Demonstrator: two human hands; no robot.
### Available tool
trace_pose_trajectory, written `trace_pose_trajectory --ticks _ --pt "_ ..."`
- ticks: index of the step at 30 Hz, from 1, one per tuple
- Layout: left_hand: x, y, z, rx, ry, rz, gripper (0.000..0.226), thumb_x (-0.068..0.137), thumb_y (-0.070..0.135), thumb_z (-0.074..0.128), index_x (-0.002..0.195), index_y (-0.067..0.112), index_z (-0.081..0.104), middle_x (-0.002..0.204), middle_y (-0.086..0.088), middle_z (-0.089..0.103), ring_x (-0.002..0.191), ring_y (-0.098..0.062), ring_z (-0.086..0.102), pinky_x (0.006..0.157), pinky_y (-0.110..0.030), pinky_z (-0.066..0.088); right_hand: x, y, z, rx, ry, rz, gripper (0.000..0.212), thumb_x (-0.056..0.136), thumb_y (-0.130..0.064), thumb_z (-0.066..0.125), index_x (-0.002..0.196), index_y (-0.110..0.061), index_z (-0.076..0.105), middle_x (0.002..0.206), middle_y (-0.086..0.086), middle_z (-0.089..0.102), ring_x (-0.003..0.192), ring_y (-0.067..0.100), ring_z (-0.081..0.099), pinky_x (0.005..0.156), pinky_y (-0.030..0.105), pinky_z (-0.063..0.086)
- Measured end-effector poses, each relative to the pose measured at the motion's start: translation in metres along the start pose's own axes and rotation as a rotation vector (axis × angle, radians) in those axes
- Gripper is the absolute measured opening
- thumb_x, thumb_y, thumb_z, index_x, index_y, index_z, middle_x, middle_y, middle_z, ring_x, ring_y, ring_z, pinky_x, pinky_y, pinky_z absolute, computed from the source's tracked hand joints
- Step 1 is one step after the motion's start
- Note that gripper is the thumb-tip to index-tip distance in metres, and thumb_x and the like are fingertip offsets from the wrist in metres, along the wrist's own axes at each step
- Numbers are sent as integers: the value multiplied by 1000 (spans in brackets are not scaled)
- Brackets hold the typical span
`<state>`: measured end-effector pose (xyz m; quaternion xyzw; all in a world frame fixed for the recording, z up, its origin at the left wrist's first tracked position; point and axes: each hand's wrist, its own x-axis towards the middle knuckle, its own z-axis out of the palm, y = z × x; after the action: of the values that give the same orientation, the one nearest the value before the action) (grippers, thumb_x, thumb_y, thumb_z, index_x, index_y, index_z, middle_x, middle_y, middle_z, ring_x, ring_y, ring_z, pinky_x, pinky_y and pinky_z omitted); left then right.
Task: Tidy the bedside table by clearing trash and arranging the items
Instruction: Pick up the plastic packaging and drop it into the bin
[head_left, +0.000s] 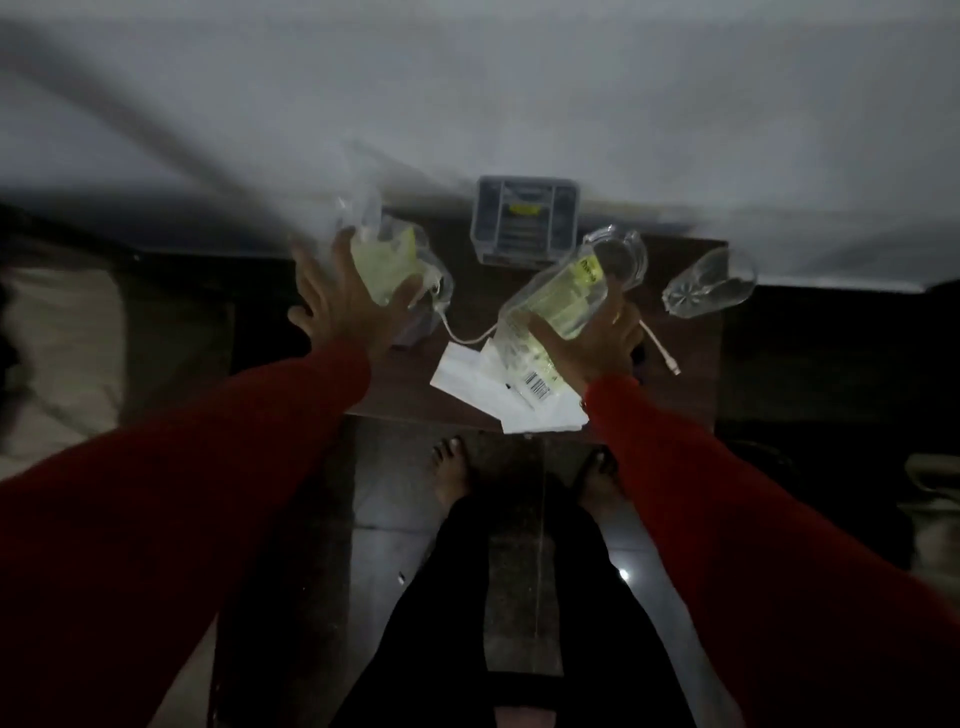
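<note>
box (523, 221), glass (709, 283), cable (660, 345) and papers (498, 389) crowd the table (691, 374); its right front stays bare.

Head camera looks steeply down, close above the bedside table (691, 270).

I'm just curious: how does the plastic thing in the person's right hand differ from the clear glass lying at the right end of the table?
The plastic bottle is held off the table by the right hand; the glass lies untouched on its side on the table. The bottle shows yellow-green through its wall and carries a label; the glass looks plain and colourless. The bottle is longer than the glass. Both are see-through and tilted rather than upright.
</note>
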<state>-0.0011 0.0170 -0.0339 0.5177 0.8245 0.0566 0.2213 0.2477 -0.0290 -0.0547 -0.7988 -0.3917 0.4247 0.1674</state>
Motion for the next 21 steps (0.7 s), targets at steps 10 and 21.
trace_pose_trajectory --ticks 10,21 --pt "4 -17 66 -187 23 115 64 78 37 65 138 22 51 152 -18 29 137 -40 38 110 -59 40 47 25 70 -97 94 49 115 76 -33 80 156 -22 -2 155 17 21 141 44 25 116 54 27" --pt "28 -42 43 -504 635 232 35 102 24 51 117 -7 60 114 -34 60 104 -44 61 96 -44 50 30 45 27 -43 445 -296 35 98 -27 53 95 6 62 93 28 62 90 41 61 80 45 39"
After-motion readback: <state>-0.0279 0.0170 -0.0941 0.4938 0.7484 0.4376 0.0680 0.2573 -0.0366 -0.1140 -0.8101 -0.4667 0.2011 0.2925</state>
